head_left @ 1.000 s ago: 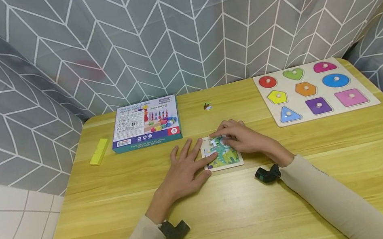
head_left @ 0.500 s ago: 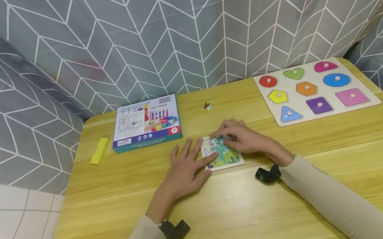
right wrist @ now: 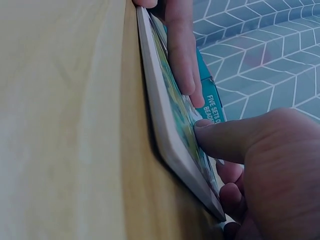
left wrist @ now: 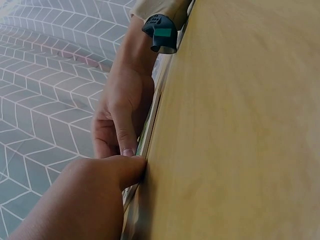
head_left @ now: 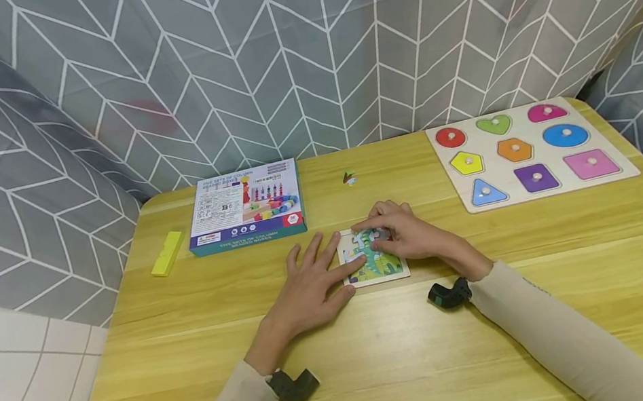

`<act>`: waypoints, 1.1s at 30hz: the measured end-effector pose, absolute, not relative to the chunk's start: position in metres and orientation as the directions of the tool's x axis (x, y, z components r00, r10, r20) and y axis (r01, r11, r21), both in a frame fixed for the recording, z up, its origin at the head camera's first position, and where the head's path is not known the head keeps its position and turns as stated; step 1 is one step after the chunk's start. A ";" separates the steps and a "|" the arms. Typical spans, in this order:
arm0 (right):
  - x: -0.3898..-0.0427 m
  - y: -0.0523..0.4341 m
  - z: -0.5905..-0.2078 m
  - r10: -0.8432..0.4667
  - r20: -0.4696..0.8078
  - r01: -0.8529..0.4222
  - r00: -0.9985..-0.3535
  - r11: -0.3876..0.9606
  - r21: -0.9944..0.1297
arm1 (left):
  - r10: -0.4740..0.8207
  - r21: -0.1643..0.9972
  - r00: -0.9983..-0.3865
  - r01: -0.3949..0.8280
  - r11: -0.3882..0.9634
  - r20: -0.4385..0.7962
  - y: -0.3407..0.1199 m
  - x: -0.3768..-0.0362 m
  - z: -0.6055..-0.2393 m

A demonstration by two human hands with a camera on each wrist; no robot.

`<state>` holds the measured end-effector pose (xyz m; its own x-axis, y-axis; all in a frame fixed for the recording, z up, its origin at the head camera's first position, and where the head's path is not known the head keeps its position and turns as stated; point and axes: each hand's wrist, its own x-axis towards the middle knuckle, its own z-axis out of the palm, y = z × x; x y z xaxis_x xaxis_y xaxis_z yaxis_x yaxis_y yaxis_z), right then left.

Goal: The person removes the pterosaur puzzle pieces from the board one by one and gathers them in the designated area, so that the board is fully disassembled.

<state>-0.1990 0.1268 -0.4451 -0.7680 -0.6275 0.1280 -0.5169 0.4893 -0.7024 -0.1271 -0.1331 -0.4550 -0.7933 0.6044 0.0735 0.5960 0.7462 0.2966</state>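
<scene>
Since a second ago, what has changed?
The right hand has shifted its thumb slightly left and toward the person on the puzzle, uncovering some picture beyond it. Nothing was visibly let go. The left hand, loose piece, box and shape board stayed put.

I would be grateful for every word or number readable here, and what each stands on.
"FIVE SETS OF COLUMN BEADED BOXES": top of the box.
"FIVE SETS OF COLUMN BEADED BOXES": its teal side, partly visible in the right wrist view.
"36", probably: red corner patch on its top.
Too small or blurred to read: the box's remaining print and the lettering on the right sleeve.
</scene>
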 end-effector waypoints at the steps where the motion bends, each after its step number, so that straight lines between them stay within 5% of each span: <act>1: -0.199 0.127 -0.445 -0.626 0.127 -0.515 -0.770 0.491 -0.703 | 0.605 0.298 -0.792 0.597 0.745 0.075 -0.133 -0.127 -0.455; 33: -0.210 0.131 -0.460 -0.480 0.304 -0.508 -0.823 0.381 -0.773 | 0.603 0.311 -0.794 0.594 0.742 0.079 -0.133 -0.126 -0.454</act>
